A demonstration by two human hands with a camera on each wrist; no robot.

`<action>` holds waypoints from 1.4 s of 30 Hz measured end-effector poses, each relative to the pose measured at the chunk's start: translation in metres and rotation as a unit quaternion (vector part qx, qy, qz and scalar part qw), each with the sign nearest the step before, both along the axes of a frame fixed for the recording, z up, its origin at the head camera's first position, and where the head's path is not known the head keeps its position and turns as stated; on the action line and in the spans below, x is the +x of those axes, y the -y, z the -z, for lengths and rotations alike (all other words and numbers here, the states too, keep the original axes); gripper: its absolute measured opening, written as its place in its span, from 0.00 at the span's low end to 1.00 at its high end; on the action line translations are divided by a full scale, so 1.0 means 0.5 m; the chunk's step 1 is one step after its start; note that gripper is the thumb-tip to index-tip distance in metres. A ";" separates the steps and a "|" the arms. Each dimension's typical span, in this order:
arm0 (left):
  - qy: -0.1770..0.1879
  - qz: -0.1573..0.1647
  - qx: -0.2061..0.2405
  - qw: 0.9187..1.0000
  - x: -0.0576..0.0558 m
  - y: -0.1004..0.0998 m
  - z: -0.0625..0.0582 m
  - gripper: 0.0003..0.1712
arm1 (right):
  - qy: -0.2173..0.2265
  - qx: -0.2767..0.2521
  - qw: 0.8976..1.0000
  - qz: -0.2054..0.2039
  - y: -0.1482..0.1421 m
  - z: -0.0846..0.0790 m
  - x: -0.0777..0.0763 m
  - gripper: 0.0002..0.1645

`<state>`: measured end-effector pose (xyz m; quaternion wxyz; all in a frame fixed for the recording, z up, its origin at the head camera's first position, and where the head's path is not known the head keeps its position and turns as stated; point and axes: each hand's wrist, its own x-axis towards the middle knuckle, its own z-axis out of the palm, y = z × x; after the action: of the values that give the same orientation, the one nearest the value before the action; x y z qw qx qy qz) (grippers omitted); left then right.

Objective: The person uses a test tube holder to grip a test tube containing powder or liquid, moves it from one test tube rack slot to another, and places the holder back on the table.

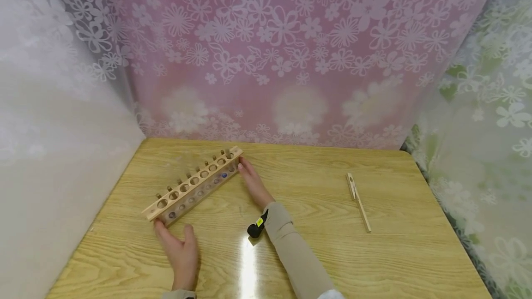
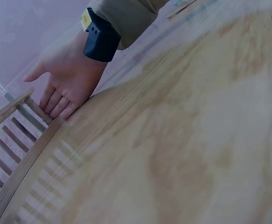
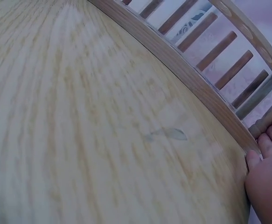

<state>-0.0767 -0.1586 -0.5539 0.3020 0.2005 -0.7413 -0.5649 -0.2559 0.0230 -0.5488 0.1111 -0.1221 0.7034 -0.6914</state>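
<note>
A wooden test tube rack (image 1: 194, 181) stands slantwise on the left part of the table, with a row of round holes and a row of pegs. At its near left end my left hand (image 1: 178, 253) holds the rack, thumb apart and fingertips hidden by the wood. My right hand (image 1: 254, 183) grips the far right end; its fingers bend against the end post in the left wrist view, where this same hand (image 2: 73, 74) appears with its thumb raised. A clear glass tube (image 3: 259, 95) stands in the rack beside that post. Something small and blue (image 1: 224, 175) shows low in the rack.
To the right on the wooden table (image 1: 307, 253) lies a wooden test tube clamp (image 1: 358, 202). A black wrist camera (image 1: 255, 230) is strapped at the right sleeve. Flowered curtains (image 1: 270, 59) hang behind and at both sides of the table.
</note>
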 end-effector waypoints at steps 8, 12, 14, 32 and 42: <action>-0.013 0.007 -0.017 1.000 -0.017 -0.002 0.001 0.48 | -0.006 0.011 0.999 0.029 -0.015 -0.004 0.015 0.42; -0.020 0.013 -0.018 1.000 -0.026 -0.002 0.003 0.47 | -0.010 0.003 0.999 0.038 -0.024 -0.005 0.020 0.42; -0.020 0.017 -0.018 0.999 -0.031 -0.004 0.003 0.47 | -0.012 -0.001 0.999 0.042 -0.030 -0.003 0.022 0.42; 0.013 0.074 -0.007 0.997 -0.067 -0.015 0.004 0.48 | -0.002 -0.002 0.995 0.102 -0.089 0.007 0.055 0.44; 0.014 0.104 -0.007 0.994 -0.110 -0.027 0.001 0.48 | 0.007 -0.005 0.991 0.133 -0.130 0.007 0.075 0.41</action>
<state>-0.1317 -0.1451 -0.5545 0.2327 0.1281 -0.7659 -0.5855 -0.2183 0.0882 -0.5525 0.0228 -0.0233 0.7089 -0.7045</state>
